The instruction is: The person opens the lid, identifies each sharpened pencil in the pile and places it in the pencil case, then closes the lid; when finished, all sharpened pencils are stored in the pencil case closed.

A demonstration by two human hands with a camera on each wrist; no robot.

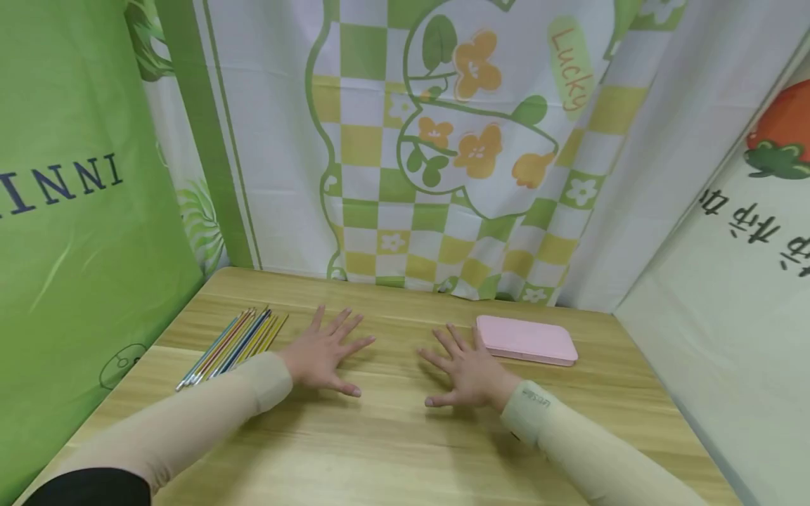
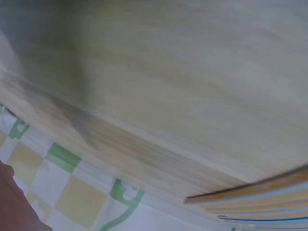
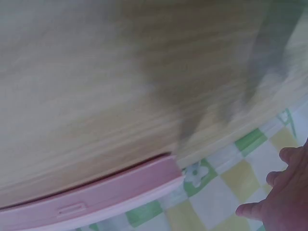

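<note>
My left hand is spread with straight fingers over the wooden table and holds nothing. Just left of it lies a bundle of pencils in several colours, side by side; their ends also show in the left wrist view as striped pencils. My right hand, fingers likewise spread, holds nothing. Beyond its wrist, to the right, a closed pink case with rounded corners lies flat. The right wrist view shows the long side of the pink case and part of the right hand.
The wooden table is bounded by a green cloth at the left, a checked curtain at the back and a white printed panel at the right.
</note>
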